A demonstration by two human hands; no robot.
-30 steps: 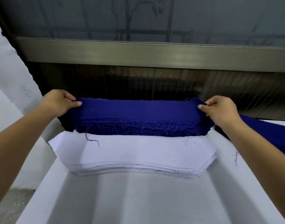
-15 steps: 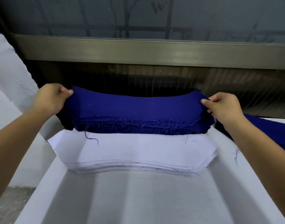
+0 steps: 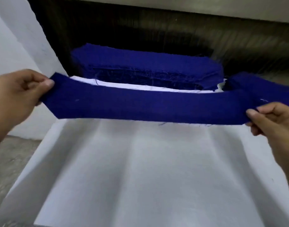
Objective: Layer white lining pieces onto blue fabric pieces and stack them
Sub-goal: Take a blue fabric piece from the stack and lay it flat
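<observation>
Head view: pinching one blue fabric piece [image 3: 148, 107] at both ends, left hand [image 3: 17, 99] with thumb pressed against fingers [image 3: 48, 82] at frame left, right hand [image 3: 271, 122] likewise at frame right, holding it stretched across mid-frame above the white-covered surface [image 3: 140, 169]. Behind, upper centre, stack of blue pieces [image 3: 148, 66]; just below it, a sliver of white lining stack [image 3: 140, 86]. No layered pair visible on the near surface; probably barely begun, nearly all left.

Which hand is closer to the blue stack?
Left. The left hand is just off the left end of the blue stack; the right hand sits farther in front of its right end.
</observation>
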